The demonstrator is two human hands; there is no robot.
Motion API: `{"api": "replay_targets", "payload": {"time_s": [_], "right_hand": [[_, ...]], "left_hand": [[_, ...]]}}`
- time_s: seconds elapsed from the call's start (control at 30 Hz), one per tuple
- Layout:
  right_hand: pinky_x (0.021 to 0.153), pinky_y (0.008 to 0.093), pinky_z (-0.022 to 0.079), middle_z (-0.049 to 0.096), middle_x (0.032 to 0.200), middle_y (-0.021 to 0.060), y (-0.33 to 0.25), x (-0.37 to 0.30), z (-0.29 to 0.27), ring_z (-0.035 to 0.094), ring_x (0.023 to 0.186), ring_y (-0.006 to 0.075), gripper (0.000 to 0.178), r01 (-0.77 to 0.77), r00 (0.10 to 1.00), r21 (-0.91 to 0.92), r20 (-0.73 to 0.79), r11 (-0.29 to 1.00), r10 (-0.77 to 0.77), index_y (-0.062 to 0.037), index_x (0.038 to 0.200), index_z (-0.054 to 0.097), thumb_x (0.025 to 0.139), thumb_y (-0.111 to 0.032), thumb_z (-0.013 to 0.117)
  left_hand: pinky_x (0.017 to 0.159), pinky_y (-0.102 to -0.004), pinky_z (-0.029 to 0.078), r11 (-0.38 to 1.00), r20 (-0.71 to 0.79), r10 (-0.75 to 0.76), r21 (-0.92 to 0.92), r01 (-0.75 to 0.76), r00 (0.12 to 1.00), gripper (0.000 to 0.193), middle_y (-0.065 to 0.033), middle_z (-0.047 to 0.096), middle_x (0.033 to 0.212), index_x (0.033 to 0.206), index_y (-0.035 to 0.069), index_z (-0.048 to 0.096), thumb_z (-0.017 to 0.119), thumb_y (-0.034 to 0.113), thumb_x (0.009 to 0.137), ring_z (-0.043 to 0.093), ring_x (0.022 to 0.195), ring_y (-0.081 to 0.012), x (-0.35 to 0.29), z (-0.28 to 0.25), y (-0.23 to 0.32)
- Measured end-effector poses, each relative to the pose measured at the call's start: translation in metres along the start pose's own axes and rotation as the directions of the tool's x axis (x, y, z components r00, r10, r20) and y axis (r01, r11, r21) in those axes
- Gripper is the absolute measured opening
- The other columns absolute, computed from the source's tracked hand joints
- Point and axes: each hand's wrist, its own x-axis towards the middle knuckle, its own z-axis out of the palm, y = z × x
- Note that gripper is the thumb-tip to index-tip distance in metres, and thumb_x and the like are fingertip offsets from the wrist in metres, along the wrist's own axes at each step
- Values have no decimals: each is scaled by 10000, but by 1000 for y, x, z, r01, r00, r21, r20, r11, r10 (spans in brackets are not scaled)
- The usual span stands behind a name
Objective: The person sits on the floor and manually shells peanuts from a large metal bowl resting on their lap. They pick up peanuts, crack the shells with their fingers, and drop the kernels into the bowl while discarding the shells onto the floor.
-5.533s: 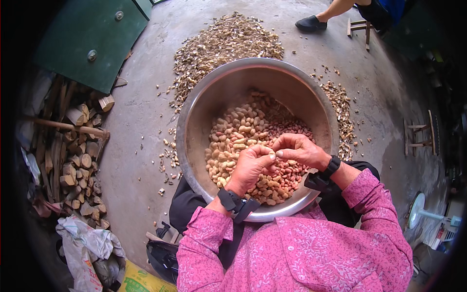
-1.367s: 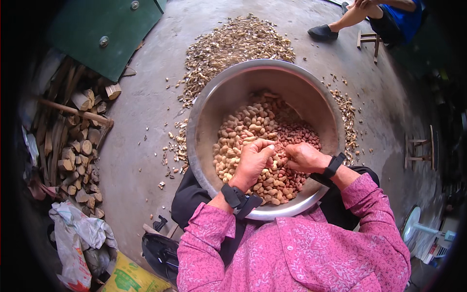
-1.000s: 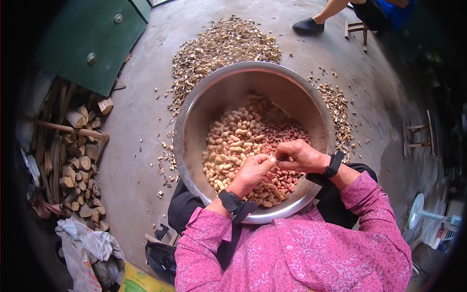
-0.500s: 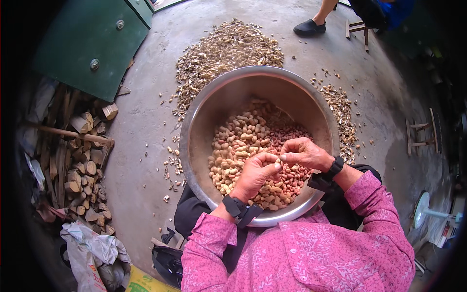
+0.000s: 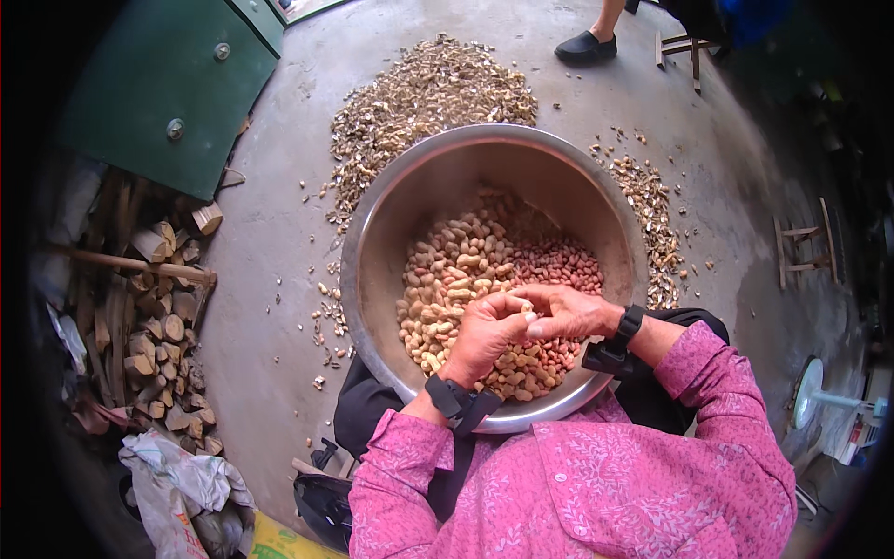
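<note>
- Two hands meet over a metal basin; left hand and right hand touch at the fingertips.
- Both hands are curled nearly closed, pinching one peanut between them; it is too small to describe further.
- Directly beneath the hands: unshelled peanuts toward the left hand's side, reddish shelled kernels ahead of the right.
- Beyond the basin, on the concrete floor: a heap of empty shells.
- Far left of the left hand: stacked firewood.
</note>
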Motion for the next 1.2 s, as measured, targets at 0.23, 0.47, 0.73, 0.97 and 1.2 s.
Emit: {"api": "replay_targets", "payload": {"time_s": [0.23,0.47,0.73,0.97,1.2], "right_hand": [[941,355,327,472,1153,115,-1,9,13,421,1107,221,915,185,981,-309,-2,933,-195,-12,1219,406,547,-551,715],[920,333,346,504,1101,88,-16,4,16,452,1059,185,743,80,994,-176,84,981,-66,-24,1161,467,607,-443,729],[889,313,367,518,1046,59,-17,2,26,464,1011,159,595,188,982,-193,25,963,-187,-36,1129,481,675,-338,719],[859,308,387,528,1004,54,-11,2,27,480,972,149,594,239,968,-266,-18,934,-252,-32,1119,479,674,-347,716],[719,270,415,525,882,42,-20,8,17,493,826,118,525,-2,1000,28,-20,1000,3,-23,1069,509,767,-444,588]], "left_hand": [[571,-185,458,996,98,19,84,-27,995,61,-15,593,732,812,-2,606,606,8,751,545,649,-63,-4,3,-2],[566,-178,441,994,93,69,74,-76,993,16,1,580,759,758,5,603,596,-3,746,517,656,-44,-7,7,4],[564,-188,404,985,64,124,116,-130,990,47,1,559,803,684,9,587,595,-11,725,484,667,-49,-14,10,6],[551,-193,404,959,87,197,188,-210,977,64,-13,556,788,664,2,582,587,-6,727,489,650,-57,-14,13,9],[533,-186,442,988,4,152,-14,-152,988,25,-16,583,766,792,19,595,587,19,769,530,648,-57,-10,16,8]]}}
